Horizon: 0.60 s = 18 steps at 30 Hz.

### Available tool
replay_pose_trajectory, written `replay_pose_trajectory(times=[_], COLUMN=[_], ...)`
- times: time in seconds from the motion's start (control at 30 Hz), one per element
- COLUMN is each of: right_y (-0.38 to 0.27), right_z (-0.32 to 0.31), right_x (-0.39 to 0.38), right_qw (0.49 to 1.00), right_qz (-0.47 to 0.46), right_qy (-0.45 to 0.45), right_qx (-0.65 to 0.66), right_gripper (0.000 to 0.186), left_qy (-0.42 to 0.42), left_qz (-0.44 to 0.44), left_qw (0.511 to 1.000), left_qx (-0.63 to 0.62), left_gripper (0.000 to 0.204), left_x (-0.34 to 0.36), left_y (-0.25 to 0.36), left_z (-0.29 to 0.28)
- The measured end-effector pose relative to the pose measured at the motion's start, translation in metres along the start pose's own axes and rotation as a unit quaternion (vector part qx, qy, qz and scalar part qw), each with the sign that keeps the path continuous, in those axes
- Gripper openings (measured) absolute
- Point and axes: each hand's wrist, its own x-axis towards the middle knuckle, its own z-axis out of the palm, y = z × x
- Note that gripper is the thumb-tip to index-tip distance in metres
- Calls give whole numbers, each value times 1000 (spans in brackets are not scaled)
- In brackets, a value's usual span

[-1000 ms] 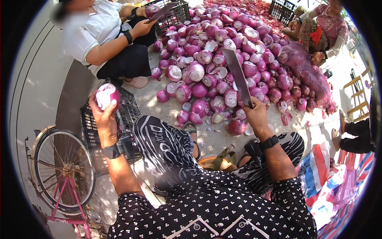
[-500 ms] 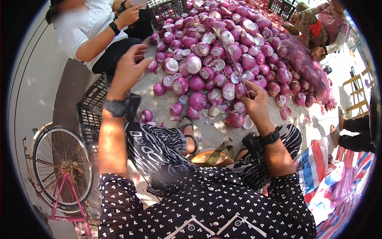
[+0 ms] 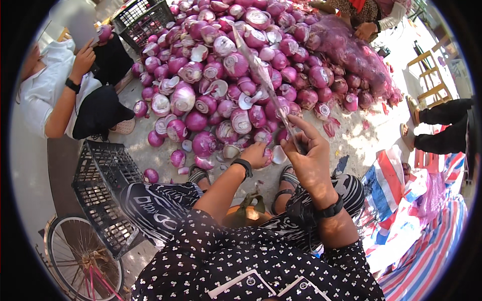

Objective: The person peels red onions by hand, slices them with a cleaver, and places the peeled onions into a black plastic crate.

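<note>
My right hand (image 3: 312,150) is closed round the handle end of a long, thin-bladed knife (image 3: 258,70), its blade slanting up and away to the left over the pile. Low at the pile's near edge, my left hand (image 3: 255,155) has its fingers round a red onion (image 3: 268,156), which they partly hide. A white piece of onion (image 3: 279,154) lies just right of that onion. Beyond both hands spreads a large heap of red onions (image 3: 196,120), many with cut or peeled tops, on the concrete ground.
A black plastic crate (image 3: 108,168) stands by my left knee, and another crate (image 3: 143,20) is behind the heap. A person in a white shirt (image 3: 42,108) sits at left. A purple mesh sack (image 3: 346,55), a bicycle wheel (image 3: 85,261) and striped sheeting (image 3: 422,251) lie around.
My left hand has swung from above the left crate down to the near onions and closed on one. The right hand still holds the knife. The view has shifted.
</note>
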Motion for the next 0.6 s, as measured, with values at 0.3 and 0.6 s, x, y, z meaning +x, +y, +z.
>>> replay_pose_trajectory(times=[0.3,0.6], right_y=[-7,-1], right_z=[-13,-11], right_x=[2,9], right_qw=[996,995], right_qz=[50,52], right_qy=[2,21], right_qx=[77,77], right_gripper=[23,11], left_qy=[-61,-83], left_qz=[-106,-127], left_qw=[985,928], left_qx=[119,-341], left_gripper=[78,92], left_x=[-17,-19], left_y=[22,-28], left_z=[31,22])
